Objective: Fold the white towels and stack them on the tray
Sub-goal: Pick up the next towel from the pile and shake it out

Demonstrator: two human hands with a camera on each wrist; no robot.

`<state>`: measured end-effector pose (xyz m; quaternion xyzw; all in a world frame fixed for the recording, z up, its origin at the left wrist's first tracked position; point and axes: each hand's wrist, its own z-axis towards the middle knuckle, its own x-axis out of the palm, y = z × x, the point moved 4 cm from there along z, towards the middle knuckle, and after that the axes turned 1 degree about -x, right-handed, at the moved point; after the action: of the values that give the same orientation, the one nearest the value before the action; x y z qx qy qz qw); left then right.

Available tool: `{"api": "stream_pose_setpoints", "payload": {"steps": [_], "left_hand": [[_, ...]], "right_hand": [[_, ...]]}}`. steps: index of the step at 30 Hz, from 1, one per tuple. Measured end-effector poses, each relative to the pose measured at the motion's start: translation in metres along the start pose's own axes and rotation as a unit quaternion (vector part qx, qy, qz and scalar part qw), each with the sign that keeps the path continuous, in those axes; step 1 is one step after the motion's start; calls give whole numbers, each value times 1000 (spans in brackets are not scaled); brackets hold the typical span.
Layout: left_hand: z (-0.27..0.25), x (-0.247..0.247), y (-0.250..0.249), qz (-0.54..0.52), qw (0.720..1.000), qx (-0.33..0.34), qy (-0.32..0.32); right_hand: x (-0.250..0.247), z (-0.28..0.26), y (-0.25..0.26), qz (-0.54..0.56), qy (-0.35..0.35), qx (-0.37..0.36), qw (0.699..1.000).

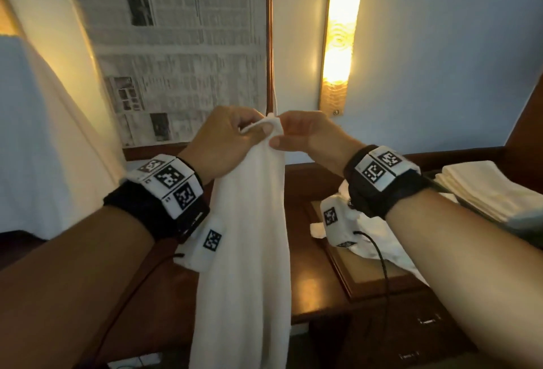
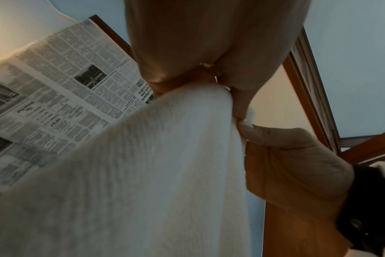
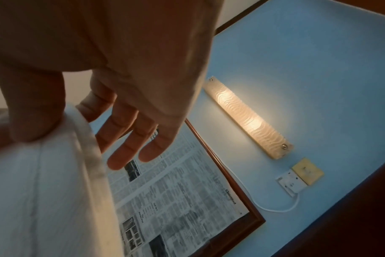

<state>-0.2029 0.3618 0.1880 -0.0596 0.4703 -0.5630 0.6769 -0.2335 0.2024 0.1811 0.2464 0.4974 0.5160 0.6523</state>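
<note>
Dim room, pale blue wall, dark wooden worktop (image 1: 311,289) below. Nearest the camera, both forearms were raised, each wrist strapped with a marker band. A white towel (image 1: 249,236) hung lengthwise from the two hands, held in mid-air above the worktop, its lower end running out of frame. The left hand (image 1: 223,139) pinched the top edge between thumb and curled fingers. The right hand (image 1: 305,136) met it at the same spot, thumb pressing the hem against the forefinger while the other fingers (image 3: 130,149) stayed straight and spread.

Judgement: this looked like the first lengthwise fold, with two top corners brought together. The next move would call for squaring the hanging edges, then lowering the towel flat to fold it down.

Further back on the worktop lay a crumpled heap of unfolded towels (image 1: 379,239), partly behind the right wrist. At the right edge sat a stack of folded towels (image 1: 482,189); the tray beneath it showed only as a thin dark rim, so I could not be sure of it. On the far wall hung a framed newspaper (image 1: 182,51) and a lit wall lamp (image 1: 340,36).
</note>
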Motion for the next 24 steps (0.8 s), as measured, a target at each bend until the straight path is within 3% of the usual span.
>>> {"api": "stream_pose_setpoints", "payload": {"steps": [4,12,17,20,24], "left_hand": [[0,-19,-4,-15,999,11,-38],[-1,-33,1,-90,987,6,-135],[-11,-16,11,-132,988,-47,-69],[-12,-5,23,-211,973,-96,-7],[-7,0,22,-187,980,-68,9]], "right_hand": [[4,17,12,23,-24,-26,999],[5,36,45,-134,-39,-120,983],[-7,45,59,-211,-8,-122,970],[-16,48,66,-247,-11,-127,961],[-27,53,76,-261,-44,-137,955]]}}
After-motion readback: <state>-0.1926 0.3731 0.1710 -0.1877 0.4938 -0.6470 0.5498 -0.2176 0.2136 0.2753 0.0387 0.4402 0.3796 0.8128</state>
